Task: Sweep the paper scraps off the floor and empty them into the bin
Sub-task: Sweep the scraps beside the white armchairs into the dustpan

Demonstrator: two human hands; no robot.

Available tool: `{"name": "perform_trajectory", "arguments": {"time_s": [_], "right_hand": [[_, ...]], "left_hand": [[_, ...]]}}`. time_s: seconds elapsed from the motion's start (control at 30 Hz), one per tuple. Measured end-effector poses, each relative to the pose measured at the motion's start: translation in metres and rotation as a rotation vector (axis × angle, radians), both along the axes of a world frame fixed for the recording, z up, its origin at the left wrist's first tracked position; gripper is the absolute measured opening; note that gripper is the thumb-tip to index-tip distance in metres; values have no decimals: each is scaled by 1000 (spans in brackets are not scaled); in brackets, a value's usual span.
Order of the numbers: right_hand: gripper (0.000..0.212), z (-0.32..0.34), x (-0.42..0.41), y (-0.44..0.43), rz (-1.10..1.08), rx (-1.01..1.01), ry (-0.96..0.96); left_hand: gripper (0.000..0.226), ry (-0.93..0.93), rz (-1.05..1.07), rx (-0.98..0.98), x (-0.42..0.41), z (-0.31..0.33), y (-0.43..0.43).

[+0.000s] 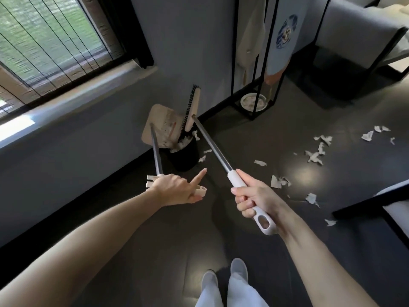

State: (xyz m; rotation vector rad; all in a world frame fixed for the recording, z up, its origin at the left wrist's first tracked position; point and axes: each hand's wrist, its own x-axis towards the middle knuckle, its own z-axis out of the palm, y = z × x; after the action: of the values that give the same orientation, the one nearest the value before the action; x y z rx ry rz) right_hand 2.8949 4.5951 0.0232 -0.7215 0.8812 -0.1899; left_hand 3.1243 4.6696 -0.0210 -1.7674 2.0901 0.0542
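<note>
Over the bin [184,157] at twelve o'clock, the tilted dustpan [158,125] sheds paper scraps [183,141] as the broom [191,109] brushes them down. The left hand [177,189] grasps the dustpan's handle with its forefinger straight, and the right hand [252,199] is clenched round the broom's. The pan's lip is best kept inside the rim, since loose scraps [314,156] still lie at two o'clock.

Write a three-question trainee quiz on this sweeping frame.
1. Fill in: the left hand holds the dustpan tipped over the black ____.
2. The right hand grips: A) the dustpan B) the broom C) nothing.
3. True or false: paper scraps lie on the floor to the person's right.

Key: 1 bin; 2 B; 3 true.
</note>
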Motion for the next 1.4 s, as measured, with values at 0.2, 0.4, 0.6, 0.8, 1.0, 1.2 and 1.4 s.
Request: {"name": "perform_trajectory", "arguments": {"time_s": [0.2,0.4,0.6,0.8,1.0,1.2,1.4], "right_hand": [[67,-5,-9,-7,-15,48,5],[68,3,-15,-12,-37,42,14],[66,0,-22,-10,-51,59,-5],[65,-5,-25,15,-71,58,26],[54,3,-8,66,-182,79,10],[56,12,-7,147,-304,-2,25],[60,14,-58,238,-489,-5,66]], "left_hand": [[88,-14,-117,-116,-4,11,-18],[77,-111,-66,-143,-3,46,-6],[79,-97,16,-52,-23,15,18],[80,-75,-62,-72,-5,22,1],[78,113,244,-262,25,99,10],[71,662,358,-665,43,192,26],[77,932,255,-456,-8,174,60]]}}
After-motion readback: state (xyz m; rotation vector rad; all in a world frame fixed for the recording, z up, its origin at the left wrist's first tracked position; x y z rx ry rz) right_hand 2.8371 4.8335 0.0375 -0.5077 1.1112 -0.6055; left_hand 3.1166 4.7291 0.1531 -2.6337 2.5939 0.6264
